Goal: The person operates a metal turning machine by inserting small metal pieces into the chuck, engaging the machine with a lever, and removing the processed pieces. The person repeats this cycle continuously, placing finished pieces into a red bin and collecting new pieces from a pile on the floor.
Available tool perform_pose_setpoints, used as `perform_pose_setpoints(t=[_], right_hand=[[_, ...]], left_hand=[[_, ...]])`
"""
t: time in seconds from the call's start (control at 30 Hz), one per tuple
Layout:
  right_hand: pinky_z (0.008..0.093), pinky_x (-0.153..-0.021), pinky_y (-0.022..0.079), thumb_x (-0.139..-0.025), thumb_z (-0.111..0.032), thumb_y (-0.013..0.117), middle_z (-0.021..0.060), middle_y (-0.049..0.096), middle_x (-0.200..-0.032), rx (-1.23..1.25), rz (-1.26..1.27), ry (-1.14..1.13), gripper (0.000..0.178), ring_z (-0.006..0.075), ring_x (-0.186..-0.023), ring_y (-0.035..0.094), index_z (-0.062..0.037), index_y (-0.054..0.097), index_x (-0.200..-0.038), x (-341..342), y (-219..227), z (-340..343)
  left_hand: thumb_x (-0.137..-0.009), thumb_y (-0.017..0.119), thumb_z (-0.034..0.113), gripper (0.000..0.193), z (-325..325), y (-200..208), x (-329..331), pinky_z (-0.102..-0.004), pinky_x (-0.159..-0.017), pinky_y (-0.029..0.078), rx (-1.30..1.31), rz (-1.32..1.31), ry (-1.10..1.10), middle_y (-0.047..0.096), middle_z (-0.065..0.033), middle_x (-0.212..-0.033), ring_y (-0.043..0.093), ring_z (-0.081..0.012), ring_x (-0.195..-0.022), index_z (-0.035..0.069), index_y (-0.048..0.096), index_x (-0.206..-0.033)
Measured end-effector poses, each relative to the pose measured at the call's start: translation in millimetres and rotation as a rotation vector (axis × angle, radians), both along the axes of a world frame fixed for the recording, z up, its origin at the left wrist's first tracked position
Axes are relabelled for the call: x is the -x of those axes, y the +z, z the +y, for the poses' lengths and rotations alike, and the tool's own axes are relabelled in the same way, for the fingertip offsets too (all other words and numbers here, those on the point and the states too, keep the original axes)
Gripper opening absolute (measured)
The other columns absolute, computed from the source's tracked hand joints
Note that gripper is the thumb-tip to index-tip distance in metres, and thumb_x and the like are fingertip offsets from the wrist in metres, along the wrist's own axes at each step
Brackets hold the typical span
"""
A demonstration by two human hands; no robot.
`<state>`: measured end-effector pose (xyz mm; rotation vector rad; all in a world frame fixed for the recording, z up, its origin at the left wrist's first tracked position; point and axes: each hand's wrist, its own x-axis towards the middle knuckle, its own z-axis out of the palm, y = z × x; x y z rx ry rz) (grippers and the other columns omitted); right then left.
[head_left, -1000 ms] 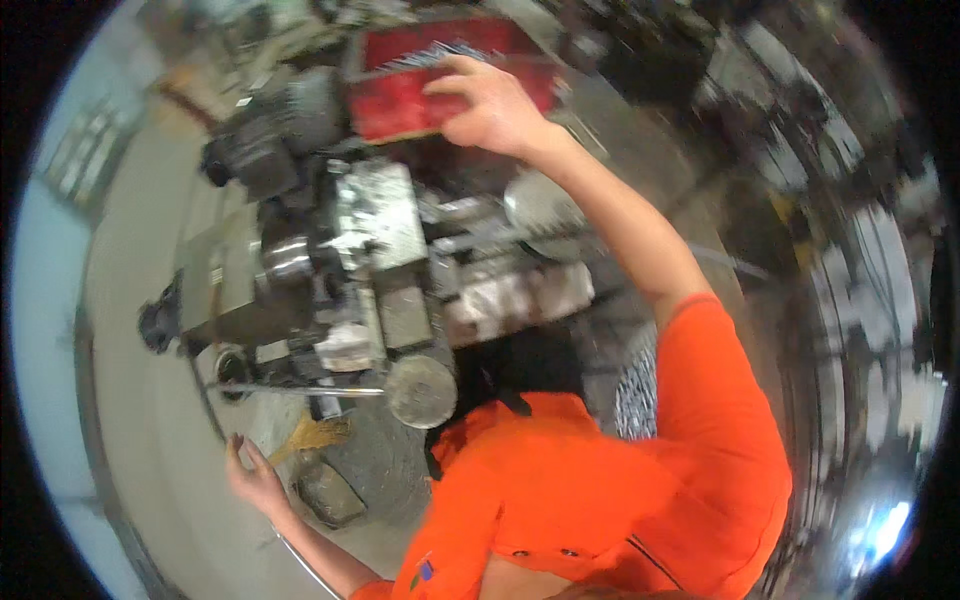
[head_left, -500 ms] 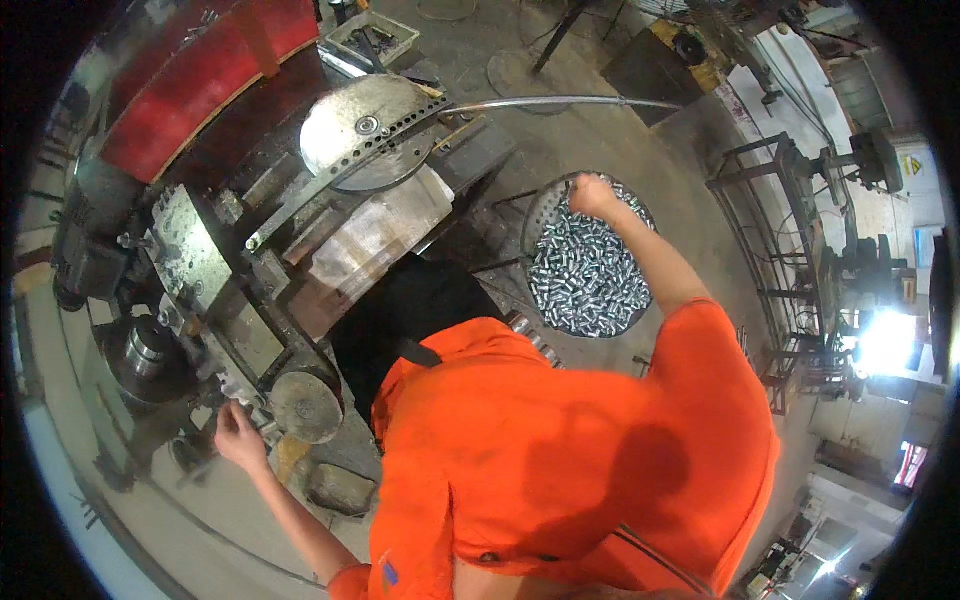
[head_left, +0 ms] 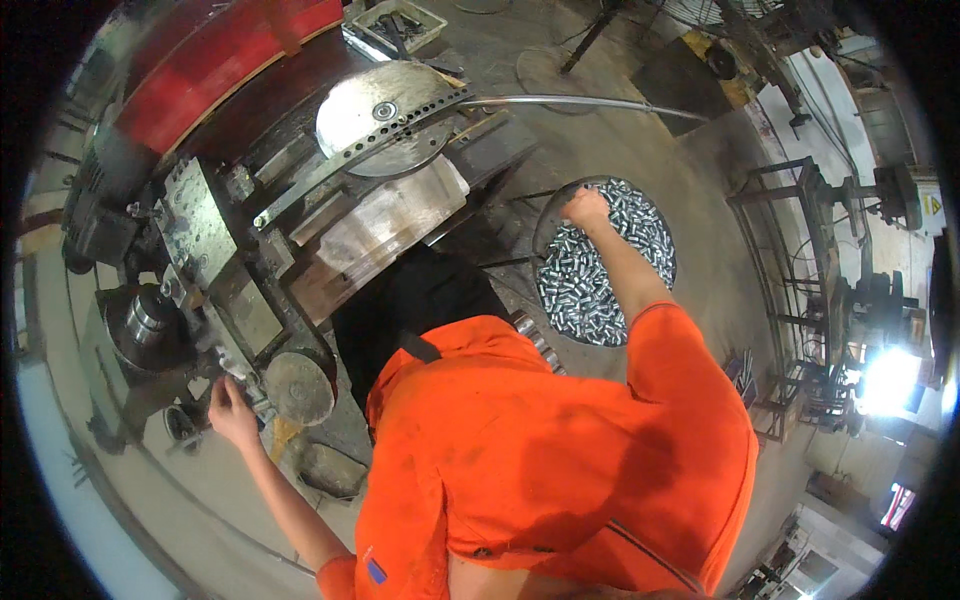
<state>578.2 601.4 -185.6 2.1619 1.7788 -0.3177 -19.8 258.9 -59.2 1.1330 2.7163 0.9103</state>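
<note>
Head view: at far left, your machine carries a ribbed metal cylinder [head_left: 148, 318], with a flat, speckled metal block [head_left: 200, 225] up and to its right. Your left hand [head_left: 233, 415] is just beside the machine's lower edge, near a grey round disc [head_left: 299, 388]. Its fingers point upward and bend toward each other; you cannot tell here whether they are clamped on anything. A shallow pan [head_left: 330, 470] sits on the floor just below the disc.

Further right, a perforated bar [head_left: 345, 160] slants from lower left to upper right, lying across a larger metal disc [head_left: 380, 110]. Below it, a pale plate [head_left: 395, 215] lies along the same slant.

To the right of the machine stands your round basin [head_left: 550, 218], heaped with short, shiny metal cylinders [head_left: 577, 280]. Their long axes point every way, sharing no one direction. Your right hand [head_left: 587, 208] is over the basin's upper-left edge, fingers curled together; whether they are clamped on a cylinder, you cannot tell. A dark metal rack [head_left: 800, 265] stands at far right.
</note>
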Motion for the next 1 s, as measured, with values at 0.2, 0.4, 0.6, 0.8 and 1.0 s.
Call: perform_pose_setpoints(t=[0.2, 0.4, 0.6, 0.8, 1.0], right_hand=[[0.0378, -0.086, 0.049, -0.067, -0.028, 0.063, 0.0191, 0.063, -0.104, -0.175, 0.127, 0.004, 0.037, 0.031, -0.096, 0.062, -0.0055, 0.067, -0.097, -11.6, -2.8, 1.0], [0.038, -0.072, 0.051, -0.059, -0.014, 0.067, 0.0082, 0.065, -0.078, -0.651, 0.782, 0.759, 0.013, 0.0271, -0.08, 0.061, -0.0105, 0.07, -0.072, 17.0, 58.6, -33.4], [0.0386, -0.078, 0.048, -0.057, -0.013, 0.066, 0.0145, 0.057, -0.101, -0.318, 1.464, 1.027, 0.023, 0.0314, -0.092, 0.057, -0.0044, 0.067, -0.078, 214.1, 185.5, -114.3], [0.0382, -0.069, 0.043, -0.053, -0.011, 0.061, 0.0128, 0.053, -0.089, -0.436, 1.734, 1.326, 0.01, 0.0298, -0.084, 0.053, -0.0034, 0.057, -0.058, 297.0, 230.5, -147.7], [0.0386, -0.064, 0.043, -0.052, -0.01, 0.061, 0.0109, 0.052, -0.083, -0.408, 1.697, 1.353, 0.008, 0.0293, -0.079, 0.052, -0.0059, 0.055, -0.054, 310.9, 218.6, -159.2]], left_hand=[[-0.09, 0.058, 0.025, 0.033, 6.1, 20.6, -17.1, -0.0267, -0.069, 0.048, 0.012, -0.201, -0.008, 0.066, -0.0095, -0.08, 0.061, -0.0132, -0.072, -0.006, 0.063, -0.099], [-0.09, 0.059, 0.016, 0.026, 8.8, 85.2, -46.7, -0.0244, -0.07, 0.047, -0.106, -0.329, -0.142, 0.064, -0.0074, -0.08, 0.059, -0.0108, -0.073, -0.008, 0.06, -0.1], [-0.092, 0.055, 0.017, 0.023, 74.7, 120.0, -116.4, -0.023, -0.067, 0.043, -0.085, -0.509, -0.414, 0.065, -0.0048, -0.077, 0.056, -0.0091, -0.072, -0.004, 0.064, -0.096], [-0.092, 0.057, 0.023, 0.029, 83.6, 106.5, -137.6, -0.0239, -0.067, 0.041, -0.313, -0.884, -0.471, 0.06, -0.0022, -0.078, 0.051, -0.0089, -0.074, -0.005, 0.063, -0.087], [-0.087, 0.06, 0.013, 0.02, 66.1, 118.2, -143.5, -0.0224, -0.061, 0.039, -0.263, -0.812, -0.42, 0.057, 0.0008, -0.071, 0.05, -0.0061, -0.066, -0.002, 0.059, -0.074]])
